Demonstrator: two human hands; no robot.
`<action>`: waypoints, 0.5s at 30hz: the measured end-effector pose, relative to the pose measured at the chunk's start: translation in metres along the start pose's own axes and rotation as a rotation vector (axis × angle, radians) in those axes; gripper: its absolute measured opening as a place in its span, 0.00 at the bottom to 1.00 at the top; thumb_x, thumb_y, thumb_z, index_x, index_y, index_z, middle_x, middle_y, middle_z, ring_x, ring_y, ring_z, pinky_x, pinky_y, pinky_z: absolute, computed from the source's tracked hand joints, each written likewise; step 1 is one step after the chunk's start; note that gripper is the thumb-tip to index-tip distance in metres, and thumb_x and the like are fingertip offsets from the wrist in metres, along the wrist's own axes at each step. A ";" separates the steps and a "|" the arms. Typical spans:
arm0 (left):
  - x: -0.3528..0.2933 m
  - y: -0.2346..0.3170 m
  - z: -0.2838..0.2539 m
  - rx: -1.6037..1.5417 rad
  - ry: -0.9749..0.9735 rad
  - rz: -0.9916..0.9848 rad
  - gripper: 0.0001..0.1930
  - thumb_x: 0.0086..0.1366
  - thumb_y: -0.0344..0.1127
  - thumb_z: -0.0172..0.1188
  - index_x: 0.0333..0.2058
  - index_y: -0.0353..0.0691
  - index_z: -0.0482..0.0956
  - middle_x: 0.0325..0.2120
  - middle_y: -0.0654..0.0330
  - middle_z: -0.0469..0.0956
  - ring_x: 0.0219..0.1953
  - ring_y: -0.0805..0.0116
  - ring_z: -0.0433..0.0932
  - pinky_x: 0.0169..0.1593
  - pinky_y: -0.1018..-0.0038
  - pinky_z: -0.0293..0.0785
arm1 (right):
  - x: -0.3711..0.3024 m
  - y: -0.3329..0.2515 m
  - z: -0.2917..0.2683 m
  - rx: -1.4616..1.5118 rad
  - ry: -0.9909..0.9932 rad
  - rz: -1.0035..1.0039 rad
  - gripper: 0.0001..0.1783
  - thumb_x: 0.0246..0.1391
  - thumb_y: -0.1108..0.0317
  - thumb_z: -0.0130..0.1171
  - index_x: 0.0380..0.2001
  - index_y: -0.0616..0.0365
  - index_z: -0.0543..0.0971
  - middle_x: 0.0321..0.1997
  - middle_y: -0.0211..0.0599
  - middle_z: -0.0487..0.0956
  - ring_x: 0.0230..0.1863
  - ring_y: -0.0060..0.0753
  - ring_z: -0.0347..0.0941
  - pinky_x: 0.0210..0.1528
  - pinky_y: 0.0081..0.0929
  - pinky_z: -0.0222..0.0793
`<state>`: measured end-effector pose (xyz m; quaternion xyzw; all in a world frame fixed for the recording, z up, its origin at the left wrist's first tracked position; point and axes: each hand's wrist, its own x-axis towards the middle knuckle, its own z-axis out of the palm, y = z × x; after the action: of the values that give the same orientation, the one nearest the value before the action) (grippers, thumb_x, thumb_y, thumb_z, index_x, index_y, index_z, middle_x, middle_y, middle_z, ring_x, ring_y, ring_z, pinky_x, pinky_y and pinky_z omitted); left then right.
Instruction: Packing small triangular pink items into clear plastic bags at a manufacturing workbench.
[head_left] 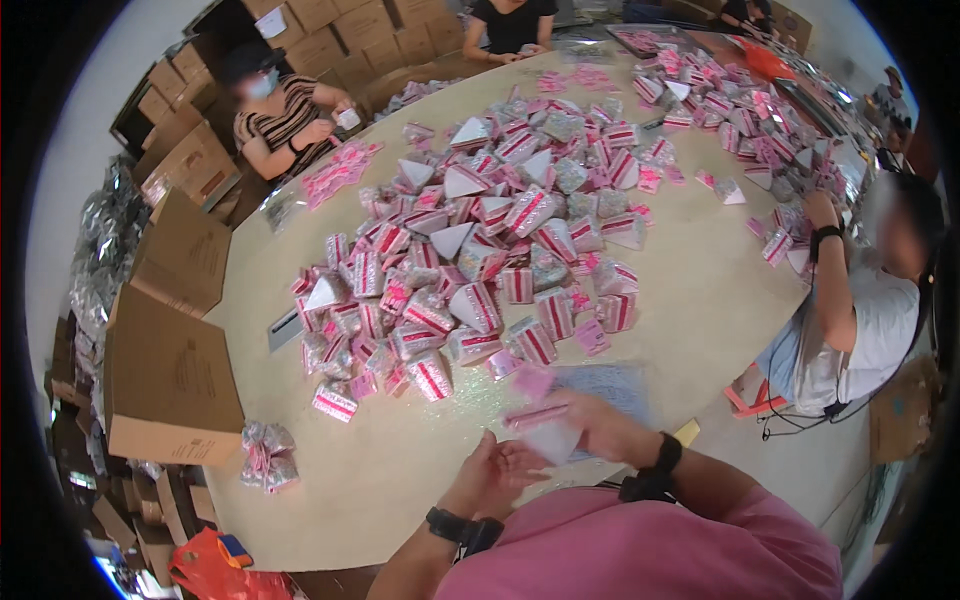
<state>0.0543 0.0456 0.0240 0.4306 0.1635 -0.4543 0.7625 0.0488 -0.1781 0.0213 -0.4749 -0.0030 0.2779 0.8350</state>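
Close to the near edge of the table, my right hand (597, 428) grips a wedge-shaped, cake-slice-like item (552, 440) with a white face and a pink band. A pink card (533, 381) shows just above it, somewhat blurred; whether it is attached I cannot tell. My left hand (492, 470) is beside the wedge, palm turned up and fingers apart, with nothing in it. Beyond both hands spreads a large heap of similar cake-slice-shaped items (475, 305), glittery white with pink bands, some with pink cards. A bluish flat sheet (605, 390) lies partly under my right hand.
Cardboard boxes (180, 375) line the left edge of the table, near a tied clear bag (268, 457). A red plastic bag (225, 565) is at lower left. Co-workers sit left (290, 115), far side (508, 25) and right (850, 300). Pink cards (340, 172) lie far left.
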 end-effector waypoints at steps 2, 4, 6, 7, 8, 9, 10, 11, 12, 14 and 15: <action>-0.007 0.002 -0.005 -0.485 -0.314 0.012 0.32 0.67 0.57 0.38 0.57 0.34 0.60 0.55 0.47 0.65 0.55 0.58 0.67 0.58 0.64 0.63 | 0.002 -0.001 0.027 0.078 -0.139 0.170 0.32 0.57 0.53 0.51 0.58 0.63 0.61 0.56 0.37 0.67 0.54 0.23 0.65 0.56 0.25 0.61; -0.011 -0.002 -0.018 -0.411 -0.269 0.150 0.33 0.65 0.56 0.42 0.57 0.32 0.59 0.53 0.46 0.67 0.54 0.56 0.68 0.58 0.62 0.64 | 0.010 0.004 0.035 0.099 -0.257 0.166 0.28 0.58 0.57 0.51 0.57 0.61 0.62 0.53 0.35 0.68 0.51 0.22 0.65 0.52 0.22 0.63; -0.014 -0.003 -0.022 -0.378 -0.195 0.293 0.30 0.65 0.52 0.46 0.55 0.31 0.61 0.51 0.46 0.69 0.54 0.53 0.69 0.57 0.60 0.65 | 0.015 0.003 0.045 0.134 -0.320 0.158 0.27 0.58 0.61 0.52 0.57 0.61 0.62 0.52 0.34 0.68 0.52 0.22 0.64 0.53 0.21 0.62; -0.017 -0.002 -0.023 -0.398 -0.164 0.328 0.29 0.65 0.51 0.46 0.55 0.31 0.62 0.50 0.46 0.70 0.53 0.53 0.69 0.57 0.60 0.65 | 0.019 0.006 0.047 0.136 -0.322 0.182 0.28 0.57 0.61 0.52 0.58 0.62 0.61 0.53 0.35 0.68 0.52 0.22 0.64 0.54 0.22 0.62; -0.021 0.001 -0.021 -0.417 -0.134 0.360 0.28 0.66 0.51 0.46 0.54 0.31 0.63 0.48 0.47 0.71 0.52 0.53 0.70 0.57 0.59 0.66 | 0.021 0.010 0.048 0.138 -0.322 0.206 0.28 0.57 0.61 0.52 0.58 0.62 0.61 0.53 0.35 0.68 0.53 0.23 0.64 0.55 0.22 0.61; -0.024 0.003 -0.021 -0.436 -0.105 0.392 0.27 0.66 0.50 0.47 0.53 0.31 0.64 0.47 0.47 0.72 0.52 0.53 0.70 0.57 0.59 0.66 | 0.023 0.013 0.049 0.140 -0.320 0.228 0.29 0.57 0.62 0.52 0.58 0.62 0.61 0.54 0.35 0.68 0.54 0.23 0.63 0.55 0.23 0.61; -0.027 0.005 -0.024 -0.486 -0.100 0.403 0.26 0.66 0.48 0.47 0.52 0.31 0.64 0.45 0.49 0.72 0.50 0.54 0.71 0.56 0.59 0.67 | 0.026 0.013 0.053 0.115 -0.330 0.234 0.29 0.57 0.62 0.52 0.58 0.62 0.60 0.53 0.36 0.68 0.54 0.23 0.63 0.56 0.23 0.60; -0.031 0.006 -0.027 -0.536 -0.094 0.416 0.24 0.65 0.46 0.48 0.52 0.31 0.65 0.43 0.50 0.73 0.49 0.54 0.72 0.55 0.59 0.68 | 0.028 0.011 0.058 0.090 -0.343 0.241 0.29 0.57 0.62 0.52 0.59 0.62 0.60 0.53 0.36 0.68 0.54 0.24 0.63 0.56 0.24 0.60; -0.034 0.006 -0.031 -0.586 -0.088 0.429 0.23 0.65 0.44 0.48 0.51 0.31 0.65 0.41 0.51 0.74 0.47 0.55 0.72 0.54 0.59 0.68 | 0.030 0.010 0.063 0.065 -0.355 0.247 0.29 0.57 0.62 0.52 0.59 0.62 0.60 0.53 0.37 0.67 0.55 0.24 0.62 0.56 0.24 0.59; -0.038 0.000 -0.048 -0.621 -0.094 0.468 0.21 0.64 0.41 0.49 0.51 0.32 0.65 0.38 0.53 0.73 0.44 0.57 0.73 0.51 0.61 0.70 | 0.033 0.010 0.076 0.025 -0.331 0.239 0.27 0.57 0.63 0.52 0.57 0.62 0.61 0.51 0.36 0.69 0.53 0.24 0.64 0.54 0.23 0.61; -0.041 -0.003 -0.057 -0.636 -0.095 0.488 0.21 0.64 0.40 0.49 0.51 0.32 0.66 0.37 0.54 0.73 0.42 0.58 0.73 0.50 0.62 0.70 | 0.036 0.011 0.082 0.006 -0.321 0.233 0.27 0.57 0.63 0.52 0.57 0.62 0.61 0.50 0.35 0.69 0.51 0.24 0.64 0.53 0.23 0.62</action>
<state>0.0380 0.1135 0.0153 0.1776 0.1533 -0.2061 0.9500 0.0518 -0.0924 0.0482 -0.4192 -0.0804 0.4451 0.7872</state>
